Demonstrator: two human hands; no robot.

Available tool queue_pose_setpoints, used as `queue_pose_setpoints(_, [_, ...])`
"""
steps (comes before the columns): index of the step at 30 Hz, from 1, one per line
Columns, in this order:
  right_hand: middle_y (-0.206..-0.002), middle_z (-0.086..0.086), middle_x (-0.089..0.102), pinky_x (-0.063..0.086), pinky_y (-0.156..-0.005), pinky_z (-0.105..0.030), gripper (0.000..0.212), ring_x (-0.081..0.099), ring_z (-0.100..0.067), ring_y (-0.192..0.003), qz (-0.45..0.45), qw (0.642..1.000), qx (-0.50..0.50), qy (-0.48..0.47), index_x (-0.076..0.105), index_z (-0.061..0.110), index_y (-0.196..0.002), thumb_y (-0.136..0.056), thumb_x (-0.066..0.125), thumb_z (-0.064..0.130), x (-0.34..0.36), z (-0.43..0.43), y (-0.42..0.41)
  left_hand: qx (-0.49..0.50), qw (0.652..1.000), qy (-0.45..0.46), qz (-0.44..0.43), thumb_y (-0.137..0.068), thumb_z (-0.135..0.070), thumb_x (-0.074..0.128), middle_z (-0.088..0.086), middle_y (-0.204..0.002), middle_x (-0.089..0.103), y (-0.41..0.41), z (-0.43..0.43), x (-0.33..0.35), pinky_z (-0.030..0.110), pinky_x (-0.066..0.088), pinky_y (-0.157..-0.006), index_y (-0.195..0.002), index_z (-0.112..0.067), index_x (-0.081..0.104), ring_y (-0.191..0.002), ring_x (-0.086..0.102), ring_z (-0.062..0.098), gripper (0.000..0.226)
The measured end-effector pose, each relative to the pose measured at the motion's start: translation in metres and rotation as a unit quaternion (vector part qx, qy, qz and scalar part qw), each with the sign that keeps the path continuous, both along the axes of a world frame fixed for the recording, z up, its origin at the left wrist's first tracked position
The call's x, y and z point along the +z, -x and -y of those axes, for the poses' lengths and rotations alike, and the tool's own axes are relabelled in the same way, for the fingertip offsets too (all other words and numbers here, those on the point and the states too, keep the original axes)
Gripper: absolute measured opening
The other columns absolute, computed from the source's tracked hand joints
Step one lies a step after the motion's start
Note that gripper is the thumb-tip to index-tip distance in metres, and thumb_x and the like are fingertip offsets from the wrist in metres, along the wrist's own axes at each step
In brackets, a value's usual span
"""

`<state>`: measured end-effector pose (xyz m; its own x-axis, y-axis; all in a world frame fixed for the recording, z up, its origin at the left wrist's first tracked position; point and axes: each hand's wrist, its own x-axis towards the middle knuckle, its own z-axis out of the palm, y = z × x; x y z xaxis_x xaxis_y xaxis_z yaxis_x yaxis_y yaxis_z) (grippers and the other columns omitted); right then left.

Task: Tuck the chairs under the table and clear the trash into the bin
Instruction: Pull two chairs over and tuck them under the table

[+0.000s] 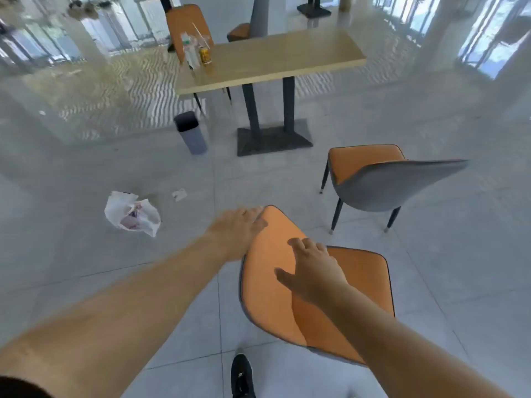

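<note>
Both hands are on the nearest orange chair (pixel 275 277): the left hand (pixel 238 228) curls over the top edge of its backrest, gripping it, while the right hand (pixel 313 268) lies flat with fingers spread on the backrest's front. A white plastic bag (pixel 130 214) lies on the floor (pixel 86 173) to the left, a second chair (pixel 382 179) stands near the table (pixel 275 61), and the grey bin (pixel 191 132) stands beside the table's base.

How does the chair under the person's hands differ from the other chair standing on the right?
The near chair is touched by both the left hand and the right hand; the right chair stands untouched. The near chair shows its orange backrest front, the right chair its grey back shell. The right chair stands nearer the table. Both have orange seats and are not tucked in.
</note>
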<state>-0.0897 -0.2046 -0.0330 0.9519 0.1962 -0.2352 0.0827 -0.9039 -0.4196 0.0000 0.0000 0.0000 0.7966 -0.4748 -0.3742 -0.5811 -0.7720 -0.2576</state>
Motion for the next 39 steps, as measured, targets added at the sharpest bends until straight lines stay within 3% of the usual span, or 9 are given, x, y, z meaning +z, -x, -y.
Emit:
queue_pose_setpoints(5, [-0.158, 0.0, 0.036, 0.045, -0.106, -0.047, 0.102, 0.038, -0.031, -0.139, -0.122, 0.986, -0.105, -0.045, 0.013, 0.028, -0.161, -0.084, 0.055, 0.079, -0.046, -0.078, -0.005, -0.174, 0.982, -0.073, 0.004, -0.103, -0.017, 0.048, 0.013, -0.171, 0.004, -0.054, -0.027, -0.051, 0.062, 0.019, -0.121, -0.161, -0.029, 0.019, -0.155, 0.009, 0.037, 0.067])
queue_pose_setpoints(9, [-0.162, -0.003, 0.028, 0.041, -0.109, -0.049, 0.121, 0.035, -0.038, -0.142, -0.192, 0.971, -0.134, -0.049, -0.007, 0.026, -0.162, -0.078, 0.06, 0.081, -0.076, -0.122, -0.019, -0.228, 0.971, -0.07, -0.022, -0.105, -0.014, 0.04, 0.012, -0.171, 0.007, -0.084, -0.024, -0.086, 0.066, 0.011, -0.121, -0.157, -0.032, 0.032, -0.156, 0.004, 0.037, 0.056])
queue_pose_setpoints(17, [-0.144, -0.001, 0.045, 0.05, -0.064, -0.043, 0.109, 0.062, -0.032, -0.09, -0.214, 0.969, -0.123, 0.004, -0.022, 0.037, -0.158, -0.087, 0.06, 0.051, -0.09, -0.141, -0.017, -0.267, 0.962, 0.015, -0.054, -0.1, -0.01, 0.044, 0.004, -0.155, 0.044, -0.102, -0.036, -0.111, 0.068, 0.007, -0.121, -0.134, -0.027, 0.058, -0.157, 0.005, 0.027, 0.04])
queue_pose_setpoints(20, [-0.139, 0.004, 0.049, 0.053, -0.058, -0.04, 0.109, 0.059, -0.024, -0.076, -0.241, 0.967, -0.087, 0.013, -0.024, 0.045, -0.155, -0.085, 0.059, 0.048, -0.083, -0.139, -0.003, -0.243, 0.966, 0.033, -0.084, -0.096, -0.01, 0.047, 0.002, -0.148, 0.05, -0.084, -0.053, -0.11, 0.067, 0.005, -0.122, -0.133, -0.025, 0.061, -0.156, 0.01, 0.023, 0.042])
queue_pose_setpoints(24, [-0.145, 0.008, 0.046, 0.04, -0.049, -0.032, 0.108, 0.05, -0.024, -0.069, -0.261, 0.964, -0.013, 0.042, -0.023, 0.055, -0.151, -0.084, 0.059, 0.035, -0.074, -0.128, 0.019, -0.173, 0.977, 0.047, -0.12, -0.095, -0.026, 0.051, 0.0, -0.139, 0.054, -0.043, -0.078, -0.108, 0.068, 0.01, -0.12, -0.127, -0.028, 0.062, -0.148, 0.028, 0.025, 0.033])
queue_pose_setpoints(28, [-0.141, 0.004, 0.054, 0.055, -0.072, -0.042, 0.094, 0.059, -0.031, -0.094, -0.253, 0.963, 0.036, 0.083, -0.009, 0.055, -0.154, -0.092, 0.055, 0.025, -0.065, -0.101, 0.035, -0.062, 0.983, 0.08, -0.155, -0.091, -0.044, 0.056, -0.004, -0.122, 0.055, 0.005, -0.092, -0.104, 0.055, 0.035, -0.105, -0.113, -0.03, 0.062, -0.125, 0.041, 0.023, 0.027])
queue_pose_setpoints(31, [-0.141, 0.002, 0.056, 0.046, -0.076, -0.039, 0.075, 0.058, -0.035, -0.111, -0.224, 0.965, 0.044, 0.132, 0.012, 0.047, -0.159, -0.098, 0.047, 0.021, -0.061, -0.074, 0.044, 0.042, 0.978, 0.113, -0.173, -0.089, -0.049, 0.062, -0.003, -0.115, 0.054, 0.041, -0.087, -0.1, 0.047, 0.046, -0.093, -0.111, -0.028, 0.062, -0.117, 0.043, 0.022, 0.03])
queue_pose_setpoints(35, [-0.141, 0.002, 0.055, 0.051, -0.089, -0.042, 0.068, 0.051, -0.031, -0.124, -0.187, 0.968, 0.045, 0.16, 0.033, 0.043, -0.152, -0.095, 0.048, 0.01, -0.063, -0.042, 0.035, 0.138, 0.964, 0.164, -0.16, -0.093, -0.039, 0.064, 0.001, -0.12, 0.058, 0.079, -0.07, -0.1, 0.036, 0.045, -0.082, -0.12, -0.027, 0.061, -0.111, 0.048, 0.022, 0.03])
queue_pose_setpoints(39, [-0.146, 0.002, 0.046, 0.051, -0.097, -0.049, 0.067, 0.031, -0.03, -0.139, -0.156, 0.977, 0.031, 0.142, 0.037, 0.035, -0.151, -0.093, 0.048, 0.004, -0.075, -0.035, 0.02, 0.205, 0.948, 0.201, -0.139, -0.096, -0.03, 0.061, 0.0, -0.129, 0.051, 0.101, -0.077, -0.109, 0.037, 0.05, -0.088, -0.138, -0.033, 0.05, -0.116, 0.049, 0.021, 0.044])
